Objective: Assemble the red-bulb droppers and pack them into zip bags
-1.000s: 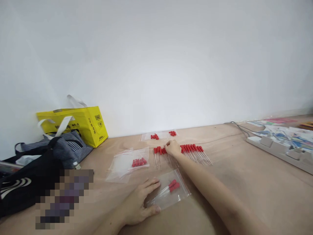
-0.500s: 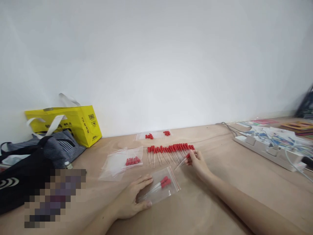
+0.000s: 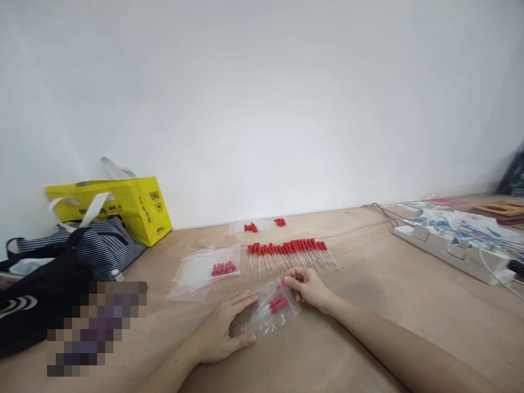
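My left hand point(image 3: 229, 330) lies with fingers spread on the table, around the left end of a clear zip bag point(image 3: 268, 328). Two glass droppers point(image 3: 279, 303) with red rubber bulbs rest inside this bag. At the bag's upper right corner, my right hand point(image 3: 309, 288) pinches another dropper by its red bulb point(image 3: 281, 284). That dropper's glass stem points down and left into the bag's mouth; its tip is hard to make out. Just beyond, a row of red-bulbed droppers point(image 3: 286, 249) lies side by side, stems mostly toward me.
More zip bags point(image 3: 190, 275) lie to the left, one with several red bulbs. Further bagged droppers point(image 3: 250, 227) are by the wall. A yellow bag point(image 3: 149, 213) and striped bag point(image 3: 108, 251) stand left; a power strip point(image 3: 446, 254) with cables sits right.
My right hand has moved left and toward me, bringing the dropper from beside the row to the zip bag's mouth. My left hand has stayed at the bag's left end.
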Tool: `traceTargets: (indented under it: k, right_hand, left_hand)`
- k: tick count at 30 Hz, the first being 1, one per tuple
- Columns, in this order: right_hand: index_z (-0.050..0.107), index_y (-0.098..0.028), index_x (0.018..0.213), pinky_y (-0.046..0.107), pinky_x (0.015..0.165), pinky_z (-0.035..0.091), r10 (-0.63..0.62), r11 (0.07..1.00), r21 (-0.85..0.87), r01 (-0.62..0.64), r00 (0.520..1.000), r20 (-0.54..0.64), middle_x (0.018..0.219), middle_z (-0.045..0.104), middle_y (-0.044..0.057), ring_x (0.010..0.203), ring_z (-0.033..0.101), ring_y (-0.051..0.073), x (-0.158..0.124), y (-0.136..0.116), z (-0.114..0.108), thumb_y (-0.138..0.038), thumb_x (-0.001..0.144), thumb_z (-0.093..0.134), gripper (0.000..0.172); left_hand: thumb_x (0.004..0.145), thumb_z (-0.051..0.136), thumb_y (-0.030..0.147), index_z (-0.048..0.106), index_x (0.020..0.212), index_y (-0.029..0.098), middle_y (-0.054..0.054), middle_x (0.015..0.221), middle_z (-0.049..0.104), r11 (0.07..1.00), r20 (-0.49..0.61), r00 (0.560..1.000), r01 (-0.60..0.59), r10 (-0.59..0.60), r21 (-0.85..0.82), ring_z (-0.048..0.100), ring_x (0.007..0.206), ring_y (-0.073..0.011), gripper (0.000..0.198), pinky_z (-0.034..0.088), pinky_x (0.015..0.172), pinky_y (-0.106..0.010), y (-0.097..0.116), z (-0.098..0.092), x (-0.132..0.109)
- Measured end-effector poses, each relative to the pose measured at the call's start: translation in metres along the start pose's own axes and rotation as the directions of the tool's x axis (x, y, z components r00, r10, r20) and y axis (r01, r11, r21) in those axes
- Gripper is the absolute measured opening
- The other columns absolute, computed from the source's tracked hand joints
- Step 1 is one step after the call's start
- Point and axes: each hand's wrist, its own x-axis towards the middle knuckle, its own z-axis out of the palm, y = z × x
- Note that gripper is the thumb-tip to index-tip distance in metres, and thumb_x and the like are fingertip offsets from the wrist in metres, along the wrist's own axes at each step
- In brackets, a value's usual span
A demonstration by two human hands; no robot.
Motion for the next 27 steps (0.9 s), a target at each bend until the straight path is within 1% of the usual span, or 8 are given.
traceTargets:
  k: [2,7,11,15,17,20,22,27]
  right_hand:
    - [0.060,-0.014,0.076,0.019,0.040,0.036,0.005,1.000,0.001,-0.005,0.996,0.090,0.057,0.060,-0.003,0.040,0.048,0.007,-0.001,-0.001,0.002,-0.052,0.055,0.066,0.043]
    - [0.066,-0.013,0.067,0.029,0.068,0.046,-0.076,0.997,0.053,0.064,0.960,0.269,0.062,0.064,0.003,0.063,0.061,0.015,-0.002,-0.004,0.008,-0.050,0.058,0.066,0.038]
    - [0.067,-0.013,0.072,0.034,0.073,0.046,-0.008,0.999,0.044,-0.010,0.923,0.385,0.062,0.064,0.003,0.064,0.063,0.016,-0.001,-0.008,0.011,-0.052,0.060,0.062,0.042]
    - [0.065,-0.014,0.082,0.030,0.074,0.046,-0.019,0.998,-0.050,0.047,0.888,0.460,0.070,0.065,0.002,0.072,0.062,0.015,-0.001,-0.013,0.003,-0.044,0.067,0.060,0.034]
    - [0.063,-0.014,0.086,0.025,0.067,0.047,-0.001,0.972,-0.217,0.086,0.931,0.365,0.071,0.065,0.001,0.068,0.061,0.013,0.001,-0.014,-0.005,-0.031,0.068,0.061,0.025]
    - [0.062,-0.014,0.081,0.020,0.058,0.044,-0.058,0.805,-0.590,0.072,0.997,0.043,0.070,0.065,0.002,0.062,0.059,0.011,0.012,-0.016,-0.015,-0.016,0.070,0.056,0.013]
    - [0.062,-0.014,0.077,0.020,0.059,0.043,-0.133,0.703,-0.710,0.037,0.988,-0.081,0.073,0.065,0.003,0.065,0.059,0.012,0.024,-0.021,-0.018,-0.015,0.072,0.052,0.012]
    - [0.065,-0.020,0.082,0.030,0.073,0.040,-0.226,0.546,-0.837,-0.028,0.958,-0.179,0.089,0.063,0.007,0.087,0.056,0.021,0.068,-0.037,-0.001,-0.024,0.074,0.050,0.017]
  left_hand:
    - [0.072,0.054,0.053,0.033,0.129,0.029,-0.002,0.136,0.035,1.000,0.000,1.000,0.001,-0.001,0.002,0.032,0.122,-0.0275,0.065,0.026,0.101,-0.044,0.000,0.000,0.000]
    - [0.073,0.053,0.053,0.034,0.128,0.031,-0.001,0.135,0.035,1.000,-0.007,1.000,-0.021,0.021,-0.004,0.033,0.122,-0.0266,0.062,0.024,0.102,-0.045,0.002,0.000,0.001]
    - [0.073,0.051,0.053,0.035,0.128,0.029,-0.002,0.135,0.036,1.000,0.016,1.000,0.009,-0.009,0.022,0.032,0.122,-0.0267,0.062,0.025,0.101,-0.045,0.008,-0.004,0.001]
    - [0.073,0.053,0.053,0.039,0.126,0.029,-0.002,0.134,0.038,0.999,0.012,0.999,0.033,-0.033,-0.010,0.034,0.121,-0.0278,0.060,0.028,0.100,-0.044,0.015,-0.009,-0.001]
    - [0.073,0.053,0.052,0.039,0.126,0.030,-0.002,0.134,0.038,0.999,0.007,1.000,0.025,-0.025,-0.021,0.034,0.121,-0.0275,0.060,0.028,0.100,-0.044,0.016,-0.010,-0.002]
    - [0.072,0.054,0.052,0.039,0.126,0.029,-0.003,0.134,0.038,0.999,0.019,1.000,0.022,-0.021,-0.025,0.033,0.121,-0.0275,0.060,0.027,0.100,-0.045,0.017,-0.011,0.000]
    - [0.072,0.055,0.052,0.040,0.126,0.028,-0.004,0.134,0.037,0.999,0.032,0.999,0.022,-0.021,-0.028,0.033,0.122,-0.0281,0.061,0.027,0.100,-0.045,0.017,-0.012,0.002]
    - [0.072,0.053,0.052,0.039,0.127,0.025,-0.006,0.136,0.034,0.999,0.070,0.996,0.048,-0.046,-0.019,0.029,0.124,-0.0272,0.063,0.024,0.101,-0.047,0.018,-0.012,0.003]
